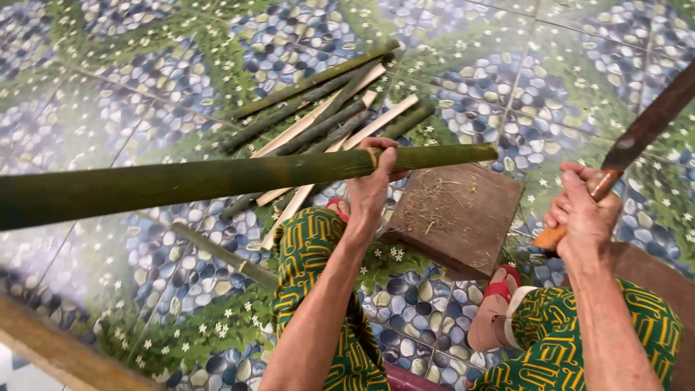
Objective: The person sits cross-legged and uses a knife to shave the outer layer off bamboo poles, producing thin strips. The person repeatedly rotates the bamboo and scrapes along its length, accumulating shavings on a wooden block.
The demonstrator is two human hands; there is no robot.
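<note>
Here, the long green bamboo pole (217,179) spans from 9 o'clock to centre, your left hand (371,190) closed around it near its cut end. Split bamboo strips (326,119) lie at 12 o'clock; a wooden block (456,213) sits below. Your right hand (583,213), at 3 o'clock, grips a machete (637,137) by its handle.

Single head-worn cam, looking steeply down and slightly forward over the seated person's knees. Close range: left hand (373,190) and right hand (583,210) sit mid-frame, arms entering from the bottom edge. Patterned tile floor (145,80) fills the background; wooden block (456,217) near centre. No second view, so no overlap.
</note>
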